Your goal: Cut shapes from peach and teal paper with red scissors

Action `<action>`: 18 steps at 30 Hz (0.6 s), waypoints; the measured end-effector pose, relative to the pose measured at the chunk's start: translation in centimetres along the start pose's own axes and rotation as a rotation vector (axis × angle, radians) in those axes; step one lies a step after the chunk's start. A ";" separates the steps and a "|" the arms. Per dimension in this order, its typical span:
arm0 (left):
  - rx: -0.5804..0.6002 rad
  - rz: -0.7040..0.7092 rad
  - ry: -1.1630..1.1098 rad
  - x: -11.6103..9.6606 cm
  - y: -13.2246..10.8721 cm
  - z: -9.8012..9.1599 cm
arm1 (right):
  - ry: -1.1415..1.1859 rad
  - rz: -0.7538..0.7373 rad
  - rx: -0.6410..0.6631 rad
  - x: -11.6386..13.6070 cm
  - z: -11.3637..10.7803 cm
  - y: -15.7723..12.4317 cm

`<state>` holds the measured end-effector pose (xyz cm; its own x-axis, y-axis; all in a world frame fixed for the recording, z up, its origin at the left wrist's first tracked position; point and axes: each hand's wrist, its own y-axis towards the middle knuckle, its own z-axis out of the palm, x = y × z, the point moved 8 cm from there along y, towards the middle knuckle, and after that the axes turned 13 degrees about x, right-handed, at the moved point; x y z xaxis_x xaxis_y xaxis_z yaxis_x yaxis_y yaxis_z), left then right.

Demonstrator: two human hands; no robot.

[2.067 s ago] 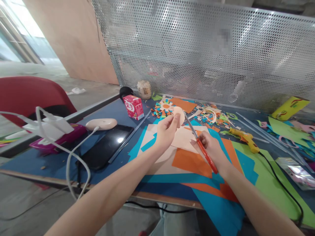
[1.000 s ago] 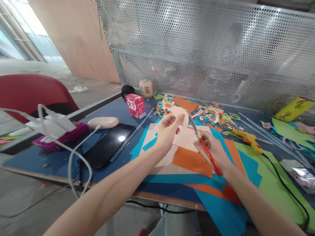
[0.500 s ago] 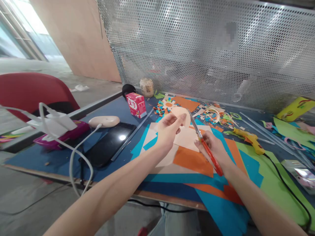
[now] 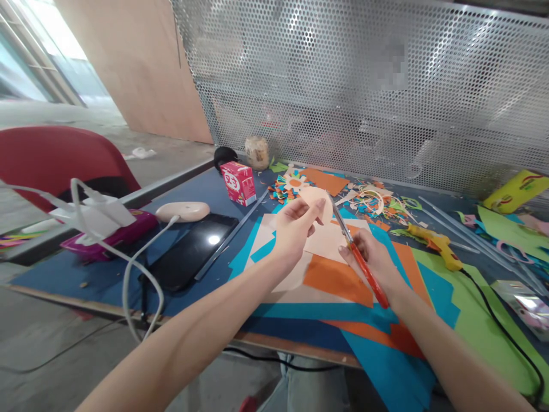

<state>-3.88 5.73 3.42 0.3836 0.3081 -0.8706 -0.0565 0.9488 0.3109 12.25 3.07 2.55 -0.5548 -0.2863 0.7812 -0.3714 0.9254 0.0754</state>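
We have the cream paper piece [image 4: 312,196] up in the air above the layered sheets [image 4: 338,279], pinched between thumb and fingers of the left hand [image 4: 295,230]; presumably it's held by one side so the rim facing the blades is exposed. Right hand [image 4: 375,254] is curled around the red-orange handles of the scissors [image 4: 363,266], blades pointing up and away alongside that rim; we can't tell if they touch it. Held aloft, the paper likely turns more freely than flat on the surface [image 4: 120,280]. Beyond it we note a paper flower [image 4: 295,182] and scrap pile [image 4: 371,200], probably pushed back for working room. Yellow glue gun [image 4: 436,243] lies right, seemingly within reach; phone [image 4: 193,252] and pink box [image 4: 239,183] sit left, apart from both hands.
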 end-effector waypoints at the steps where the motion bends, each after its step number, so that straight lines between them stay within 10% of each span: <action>1: 0.000 -0.001 0.002 0.0 0.0 0.0 | -0.004 -0.003 -0.001 0.0 0.0 0.0; 18: 0.023 -0.019 -0.015 0.0 0.0 0.3 | -0.023 -0.001 -0.029 0.3 -0.3 -0.1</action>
<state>-3.62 5.71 3.50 0.3981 0.2889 -0.8707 -0.0283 0.9525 0.3031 12.32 2.99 2.93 -0.5719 -0.2924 0.7664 -0.3505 0.9318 0.0940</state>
